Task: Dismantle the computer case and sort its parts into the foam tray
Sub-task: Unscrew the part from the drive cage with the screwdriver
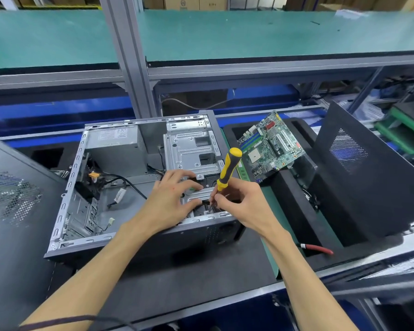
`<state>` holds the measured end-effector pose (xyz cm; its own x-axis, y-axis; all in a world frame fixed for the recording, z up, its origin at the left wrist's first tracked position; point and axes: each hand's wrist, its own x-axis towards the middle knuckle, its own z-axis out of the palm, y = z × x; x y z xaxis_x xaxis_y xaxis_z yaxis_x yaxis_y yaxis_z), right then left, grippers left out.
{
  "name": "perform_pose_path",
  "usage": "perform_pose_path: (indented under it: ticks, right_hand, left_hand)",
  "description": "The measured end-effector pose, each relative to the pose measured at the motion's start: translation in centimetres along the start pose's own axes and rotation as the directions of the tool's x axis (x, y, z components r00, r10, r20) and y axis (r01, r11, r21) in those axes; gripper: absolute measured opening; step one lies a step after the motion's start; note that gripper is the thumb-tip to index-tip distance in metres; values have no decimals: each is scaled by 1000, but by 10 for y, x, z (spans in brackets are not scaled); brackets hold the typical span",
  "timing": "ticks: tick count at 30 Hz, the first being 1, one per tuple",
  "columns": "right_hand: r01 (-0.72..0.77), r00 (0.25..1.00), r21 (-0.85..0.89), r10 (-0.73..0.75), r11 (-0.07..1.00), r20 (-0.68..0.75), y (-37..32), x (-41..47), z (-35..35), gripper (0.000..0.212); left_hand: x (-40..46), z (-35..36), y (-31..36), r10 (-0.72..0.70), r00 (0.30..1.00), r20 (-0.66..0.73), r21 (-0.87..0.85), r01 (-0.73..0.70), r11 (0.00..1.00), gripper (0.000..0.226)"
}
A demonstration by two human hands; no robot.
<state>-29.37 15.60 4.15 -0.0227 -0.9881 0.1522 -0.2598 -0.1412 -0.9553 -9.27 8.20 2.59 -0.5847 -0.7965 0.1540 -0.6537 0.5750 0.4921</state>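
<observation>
Open computer case [110, 187] at frame centre, lying on its side — long axis running lower left to upper right. Right hand [244, 206] grips a yellow-black screwdriver [228, 169], tip down; left hand [170, 201] rests curled inside. Motherboard [271, 145] lies in the foam tray [294, 187] at right.

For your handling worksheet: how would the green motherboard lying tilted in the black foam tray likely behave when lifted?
The green motherboard probably stays stiff, being a flat board. It looks light yet fragile, crowded with slots and small parts. Resting tilted on the black foam tray, it may slide if nudged.
</observation>
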Motion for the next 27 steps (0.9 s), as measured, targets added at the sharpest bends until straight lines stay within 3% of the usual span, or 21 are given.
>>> perform_pose_path:
  ticks: [7,11,14,17,21,25,27]
  right_hand:
    - [46,997,-118,-37,992,73,-5,0,2,6]
    - [80,988,-178,-54,981,148,-12,2,1,21]
    - [80,985,-167,-53,983,164,-14,3,0,22]
    - [68,986,-159,-42,985,161,-14,4,0,25]
    - [53,986,-135,-30,989,166,-13,3,-3,23]
    - [59,992,-99,-47,993,116,-8,0,-5,7]
    - [81,994,-104,-74,991,75,-7,-1,-4,14]
  left_hand:
    - [1,-2,1,6,1000,-23,42,-5,999,28]
    - [-2,-25,25,-34,990,-136,-379,-20,925,23]
    - [-5,-59,47,34,970,-242,-407,-133,904,33]
    - [-4,-83,69,171,974,-147,-483,-222,847,35]
    - [1,-94,83,239,967,-83,-439,-251,863,29]
    - [7,-93,86,214,966,-145,-341,-252,906,24]
    - [9,-90,90,192,966,-172,-282,-236,930,28]
